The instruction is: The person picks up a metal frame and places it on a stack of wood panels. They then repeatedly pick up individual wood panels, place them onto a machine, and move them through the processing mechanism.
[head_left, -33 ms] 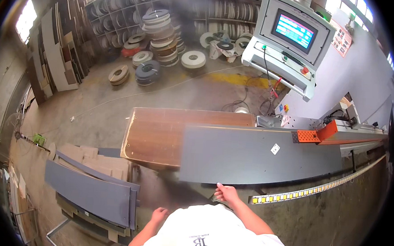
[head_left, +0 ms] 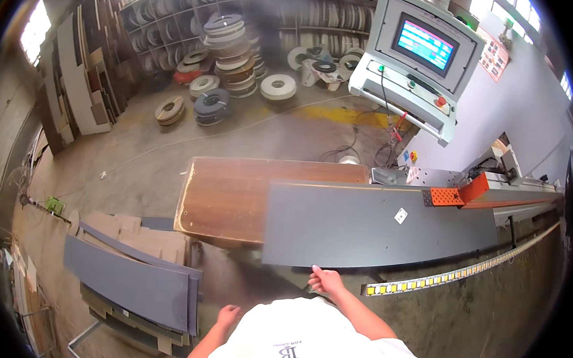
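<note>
A long dark grey panel (head_left: 361,228) with a small white label (head_left: 401,215) lies across the machine's infeed. Its left part overlaps a brown wooden board (head_left: 224,198). At the panel's near edge is my right hand (head_left: 328,281), fingers curled in and thumb tip at or just beside that edge; touching or apart, I cannot tell. Nothing shows between its fingers. My left hand (head_left: 229,315) hangs low beside my white shirt, loosely closed, with no object visible in it. The panel's right end meets the orange guard (head_left: 446,197) of the machine.
Left of me, a stack of grey panels (head_left: 129,281) rests on a metal-framed cart. A control console (head_left: 409,62) with a lit screen stands at the back right. Rolls of edge banding (head_left: 228,53) pile on the floor. A yellow-and-white roller rail (head_left: 450,275) runs along the right.
The view has shifted very slightly. Both hands and the grey panel keep nearly the same places.
</note>
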Available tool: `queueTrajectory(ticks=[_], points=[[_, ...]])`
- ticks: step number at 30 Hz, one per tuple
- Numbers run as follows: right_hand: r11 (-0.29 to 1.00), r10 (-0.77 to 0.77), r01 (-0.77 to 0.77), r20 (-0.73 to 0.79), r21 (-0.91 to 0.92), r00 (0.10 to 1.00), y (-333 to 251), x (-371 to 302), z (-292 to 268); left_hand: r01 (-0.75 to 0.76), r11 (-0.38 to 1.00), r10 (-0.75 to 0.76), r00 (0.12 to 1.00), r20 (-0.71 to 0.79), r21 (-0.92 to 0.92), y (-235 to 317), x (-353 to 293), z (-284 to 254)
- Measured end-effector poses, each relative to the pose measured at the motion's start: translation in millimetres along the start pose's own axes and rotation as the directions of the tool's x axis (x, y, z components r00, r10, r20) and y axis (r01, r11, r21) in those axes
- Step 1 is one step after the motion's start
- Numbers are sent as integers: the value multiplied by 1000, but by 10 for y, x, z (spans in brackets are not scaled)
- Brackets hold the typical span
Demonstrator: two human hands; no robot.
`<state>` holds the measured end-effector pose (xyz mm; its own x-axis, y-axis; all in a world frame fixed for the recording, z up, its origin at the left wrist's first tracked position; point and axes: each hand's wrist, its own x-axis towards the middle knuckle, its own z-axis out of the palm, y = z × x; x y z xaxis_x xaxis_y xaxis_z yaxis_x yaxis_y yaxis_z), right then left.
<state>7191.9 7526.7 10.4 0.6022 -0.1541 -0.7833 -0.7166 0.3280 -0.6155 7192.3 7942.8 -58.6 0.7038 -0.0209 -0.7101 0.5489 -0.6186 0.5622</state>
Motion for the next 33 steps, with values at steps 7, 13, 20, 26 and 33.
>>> queueTrajectory(ticks=[7, 13, 20, 26, 33], points=[[980, 24, -12, -59, 201, 998, -36, 93, 288, 167, 954, -171, 985, 8, -250, -571, -91, -366], [951, -21, 117, -316, 288, 948, 114, 100, 41, -25, 1000, 25, 999, 27, 12, -790, 189, -342], [898, -29, 254, -527, 360, 849, 174, 143, -456, -95, 995, 97, 983, 155, -23, -315, 501, -139], [918, 18, 241, -639, 315, 769, 107, 90, -429, 105, 895, -16, 979, 203, -433, -565, 892, -233], [987, -155, 125, -400, -99, 903, 738, 46, 147, 242, 720, -204, 970, 135, -651, -1176, 747, -418]])
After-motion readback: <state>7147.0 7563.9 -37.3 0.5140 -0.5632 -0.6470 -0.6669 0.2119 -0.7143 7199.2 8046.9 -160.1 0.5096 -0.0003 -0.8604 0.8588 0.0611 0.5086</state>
